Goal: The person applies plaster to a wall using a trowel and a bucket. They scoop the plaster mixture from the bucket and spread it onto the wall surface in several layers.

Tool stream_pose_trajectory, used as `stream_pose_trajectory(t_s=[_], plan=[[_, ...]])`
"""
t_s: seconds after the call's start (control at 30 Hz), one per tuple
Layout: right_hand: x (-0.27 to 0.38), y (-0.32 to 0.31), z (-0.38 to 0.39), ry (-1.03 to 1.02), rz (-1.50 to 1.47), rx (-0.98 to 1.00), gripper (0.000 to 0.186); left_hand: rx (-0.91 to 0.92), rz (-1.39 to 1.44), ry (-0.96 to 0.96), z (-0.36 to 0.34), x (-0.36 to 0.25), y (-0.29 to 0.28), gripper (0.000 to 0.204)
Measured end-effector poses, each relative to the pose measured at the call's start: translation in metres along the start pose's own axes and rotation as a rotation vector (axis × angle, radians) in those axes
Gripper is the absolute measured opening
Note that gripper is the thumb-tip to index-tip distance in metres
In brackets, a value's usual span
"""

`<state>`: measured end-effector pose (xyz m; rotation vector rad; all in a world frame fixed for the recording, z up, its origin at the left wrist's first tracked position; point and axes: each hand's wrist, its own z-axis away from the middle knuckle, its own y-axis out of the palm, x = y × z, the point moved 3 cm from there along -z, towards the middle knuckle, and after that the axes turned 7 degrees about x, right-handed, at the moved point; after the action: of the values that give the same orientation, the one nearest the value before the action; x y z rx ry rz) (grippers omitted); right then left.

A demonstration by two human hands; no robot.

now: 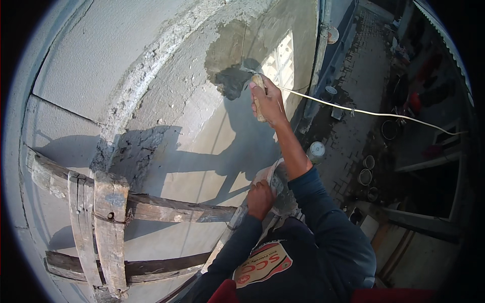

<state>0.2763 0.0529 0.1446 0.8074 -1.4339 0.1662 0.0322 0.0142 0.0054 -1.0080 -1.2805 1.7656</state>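
My right hand (272,105) is closed round the wooden handle of a trowel (259,86), held up against the wall. The trowel's blade, mostly hard to make out, lies at the edge of a dark patch of wet mortar (222,55) on the rough grey wall (166,96). Lower down, close to my body, my left hand (260,199) is closed at the rim of a pan (277,177). Grey mortar (284,194) sits in the pan, partly hidden behind my right arm.
Weathered wooden scaffold planks (111,222) are tied together at the left. A pale cable (374,113) runs from near my right hand to the right. A lattice opening (283,58) is in the wall. Far below lies a paved alley (348,131) with buckets (317,150).
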Motion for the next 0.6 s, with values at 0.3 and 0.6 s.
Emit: stream_pose_trajectory(t_s=[0.3,0.6], plan=[[-0.057,-0.025,-0.045,0.176,0.003,-0.075,0.016,0.004,0.012,0.009,0.001,-0.004,0.002,0.041],[-0.027,0.059,0.048,-0.301,0.443,0.014,0.019,-0.05,-0.007,0.03,0.003,0.005,0.008,0.035]])
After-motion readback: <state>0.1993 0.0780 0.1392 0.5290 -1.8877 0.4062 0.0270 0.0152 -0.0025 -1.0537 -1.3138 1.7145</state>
